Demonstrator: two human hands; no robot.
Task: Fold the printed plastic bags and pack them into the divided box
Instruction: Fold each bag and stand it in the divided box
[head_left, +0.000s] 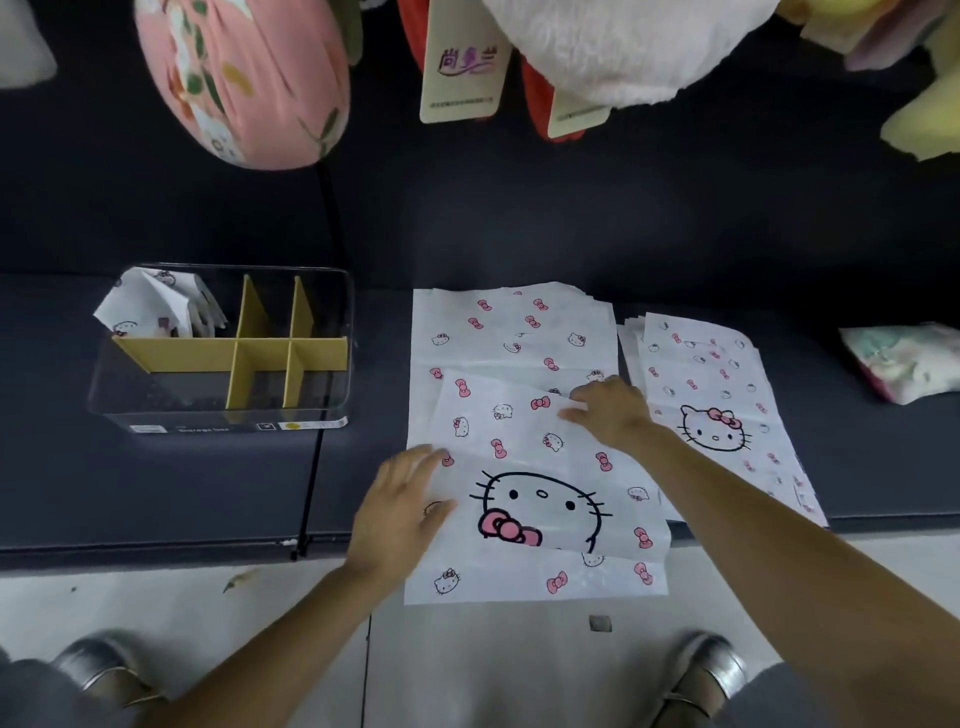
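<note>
At the far left of the dark counter (156, 493) a clear divided box (223, 348) is seen, with folded bags (156, 309) stuffed in its far-left compartment; the other compartments between the yellow dividers (260, 353) hold nothing visible. Right of it, the left hand (402, 512) is laid flat, fingers (421, 460) spread wide, on the left edge of a printed plastic bag (535, 483) partly folded over on a stack. The right hand (610, 410) is pressed on the fold's far-right corner, fingers extended. A second stack of bags (711, 405) lies just beside, to the right.
</note>
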